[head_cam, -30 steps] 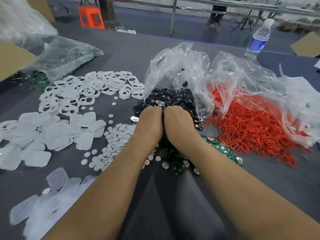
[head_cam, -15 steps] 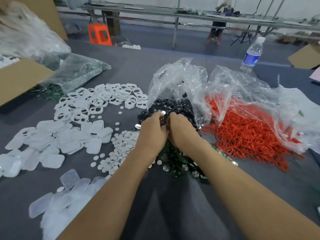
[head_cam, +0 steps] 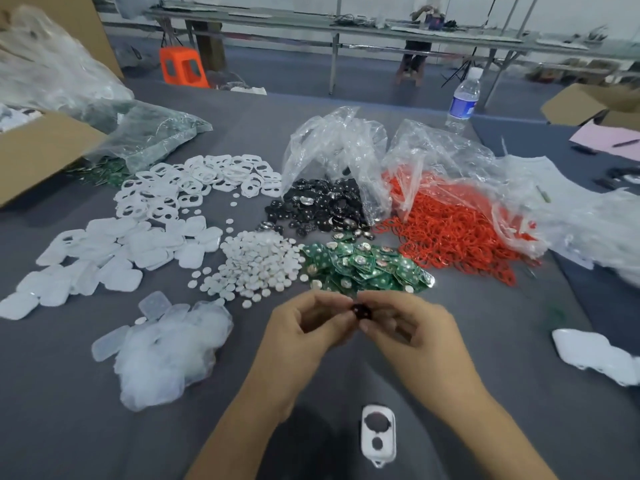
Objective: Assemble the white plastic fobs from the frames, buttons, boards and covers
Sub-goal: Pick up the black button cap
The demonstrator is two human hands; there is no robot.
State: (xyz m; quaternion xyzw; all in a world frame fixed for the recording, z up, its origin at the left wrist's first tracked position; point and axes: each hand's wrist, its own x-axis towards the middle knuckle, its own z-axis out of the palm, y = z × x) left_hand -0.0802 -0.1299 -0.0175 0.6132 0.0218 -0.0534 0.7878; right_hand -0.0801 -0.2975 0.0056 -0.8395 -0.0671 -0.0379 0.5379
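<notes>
Head view: a small black round piece (head_cam: 360, 311) is pinched between the fingertips of both hands, left (head_cam: 304, 327) and right (head_cam: 412, 327), above the grey table (head_cam: 485, 358), just in front of the heap of green circuit boards (head_cam: 363, 268). A white plastic frame with two openings (head_cam: 378, 433) lies between the forearms. Fingers cover most of the piece, and its detail is blurred. Half a second ago both hands were in the pile of black parts (head_cam: 322, 209); they are now nearer the body.

A grey table (head_cam: 485, 341) carries white frames (head_cam: 194, 185), white round buttons (head_cam: 256, 261), green boards (head_cam: 363, 268) speckled with pale dots, glossy black discs (head_cam: 322, 206), red rings (head_cam: 450, 233) and frosted clear covers (head_cam: 166, 348), with an orange stool (head_cam: 183, 67) beyond its far edge.
</notes>
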